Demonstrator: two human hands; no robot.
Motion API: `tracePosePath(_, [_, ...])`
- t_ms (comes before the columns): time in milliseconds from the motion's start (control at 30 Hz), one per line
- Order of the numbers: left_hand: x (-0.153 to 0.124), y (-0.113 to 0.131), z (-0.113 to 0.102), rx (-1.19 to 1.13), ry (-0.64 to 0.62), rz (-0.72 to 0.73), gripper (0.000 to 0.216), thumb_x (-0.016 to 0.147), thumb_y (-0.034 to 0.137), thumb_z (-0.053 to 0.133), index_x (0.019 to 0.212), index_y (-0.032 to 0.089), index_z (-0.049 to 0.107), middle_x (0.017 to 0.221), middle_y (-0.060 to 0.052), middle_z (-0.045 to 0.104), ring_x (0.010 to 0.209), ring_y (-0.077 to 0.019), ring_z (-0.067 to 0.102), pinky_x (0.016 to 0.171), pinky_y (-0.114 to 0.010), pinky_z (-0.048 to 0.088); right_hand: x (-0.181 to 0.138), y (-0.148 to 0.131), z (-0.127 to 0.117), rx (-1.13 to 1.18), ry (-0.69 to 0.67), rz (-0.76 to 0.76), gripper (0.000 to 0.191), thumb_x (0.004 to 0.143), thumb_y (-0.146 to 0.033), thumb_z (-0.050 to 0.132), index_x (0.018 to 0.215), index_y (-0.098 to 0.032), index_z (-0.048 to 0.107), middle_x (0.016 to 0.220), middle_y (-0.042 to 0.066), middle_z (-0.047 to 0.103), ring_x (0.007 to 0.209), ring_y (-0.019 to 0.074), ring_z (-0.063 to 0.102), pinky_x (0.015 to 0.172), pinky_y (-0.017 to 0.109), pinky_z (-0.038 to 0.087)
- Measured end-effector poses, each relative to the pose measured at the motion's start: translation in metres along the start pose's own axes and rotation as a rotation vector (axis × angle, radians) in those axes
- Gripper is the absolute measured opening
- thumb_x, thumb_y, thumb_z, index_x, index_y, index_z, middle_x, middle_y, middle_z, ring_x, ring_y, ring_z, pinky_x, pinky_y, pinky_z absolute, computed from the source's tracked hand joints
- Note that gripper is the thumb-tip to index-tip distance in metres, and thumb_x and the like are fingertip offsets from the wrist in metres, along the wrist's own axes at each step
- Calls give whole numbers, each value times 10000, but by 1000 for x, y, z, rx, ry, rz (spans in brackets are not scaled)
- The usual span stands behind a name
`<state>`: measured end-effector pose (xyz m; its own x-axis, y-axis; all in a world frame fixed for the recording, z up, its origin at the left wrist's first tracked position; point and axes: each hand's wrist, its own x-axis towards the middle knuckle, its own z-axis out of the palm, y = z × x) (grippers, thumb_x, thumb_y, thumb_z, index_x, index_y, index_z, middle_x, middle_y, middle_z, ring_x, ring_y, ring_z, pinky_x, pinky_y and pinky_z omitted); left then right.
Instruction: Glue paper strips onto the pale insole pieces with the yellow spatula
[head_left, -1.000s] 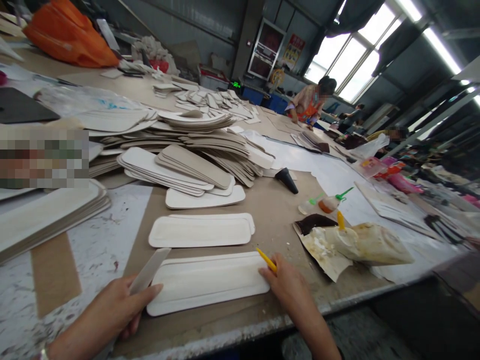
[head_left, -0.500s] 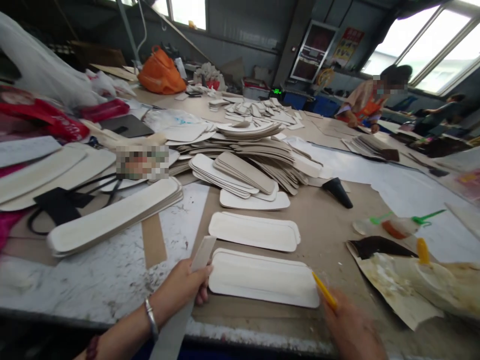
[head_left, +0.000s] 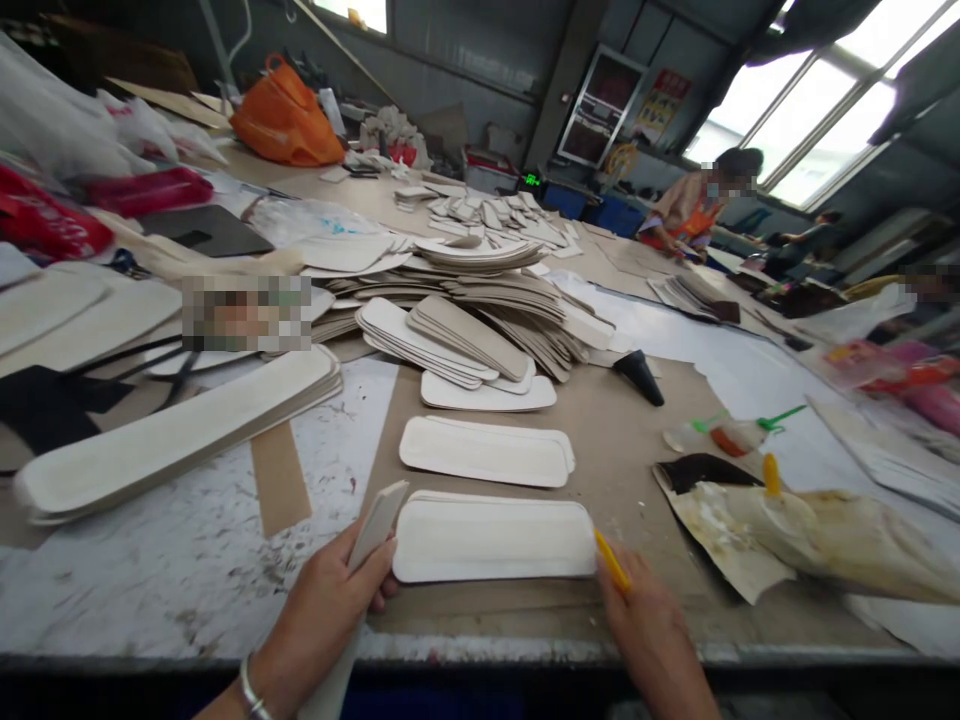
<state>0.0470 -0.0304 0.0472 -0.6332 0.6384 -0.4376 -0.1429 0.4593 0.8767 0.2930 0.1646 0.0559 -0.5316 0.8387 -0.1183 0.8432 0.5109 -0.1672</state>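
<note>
My left hand point(head_left: 334, 595) grips a long pale strip point(head_left: 375, 525) that slants up from the table's near edge. Right beside it lies a white oblong padded piece point(head_left: 491, 540) flat on brown card. My right hand point(head_left: 649, 625) holds a thin yellow stick point(head_left: 611, 560) whose tip touches the right end of that piece. A second white oblong piece point(head_left: 484, 452) lies just behind it.
A heap of beige and white strips point(head_left: 465, 330) fills the middle. A long white stack point(head_left: 172, 435) lies left. A glue-smeared bag with a yellow nozzle point(head_left: 810, 530), small glue bottles point(head_left: 720, 435) and a black cone point(head_left: 637, 375) sit right. A co-worker point(head_left: 690, 205) stands far back.
The view swung left and then settled. Both hands stay at the ends of the near white piece; my left hand has slid the strip closer to its left end.
</note>
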Motion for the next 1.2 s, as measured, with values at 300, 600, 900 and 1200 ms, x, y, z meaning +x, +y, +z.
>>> tracePosePath(300, [1, -9, -11, 145, 26, -2, 520, 659, 646, 493, 908, 194, 551, 552, 14, 577, 537, -183, 540, 552, -282, 441, -9, -13, -15, 441, -74, 257, 566, 820, -509, 317, 1092, -113, 617, 717, 90, 657, 696, 244, 628, 648, 339, 476])
tracePosePath(600, [1, -9, -11, 17, -21, -22, 549, 617, 693, 531, 869, 206, 537, 514, 22, 577, 501, -180, 511, 508, -274, 427, -17, -18, -26, 571, 15, 300, 505, 772, -562, 397, 954, -157, 638, 584, 29, 600, 529, 179, 567, 447, 247, 396])
tracePosePath(900, [26, 40, -24, -91, -81, -79, 464, 648, 633, 579, 570, 176, 546, 490, -3, 569, 491, -142, 477, 492, -248, 391, 34, -42, -57, 691, 22, 227, 383, 697, -501, 503, 858, -165, 595, 606, 23, 613, 494, 168, 546, 446, 264, 418])
tracePosePath(1200, [57, 39, -31, 130, -88, -90, 500, 608, 654, 535, 605, 154, 550, 438, 14, 518, 419, -117, 441, 438, -226, 325, 48, -49, -66, 910, 254, 119, 535, 819, -648, 344, 885, -169, 570, 789, 94, 630, 740, 205, 609, 684, 318, 506])
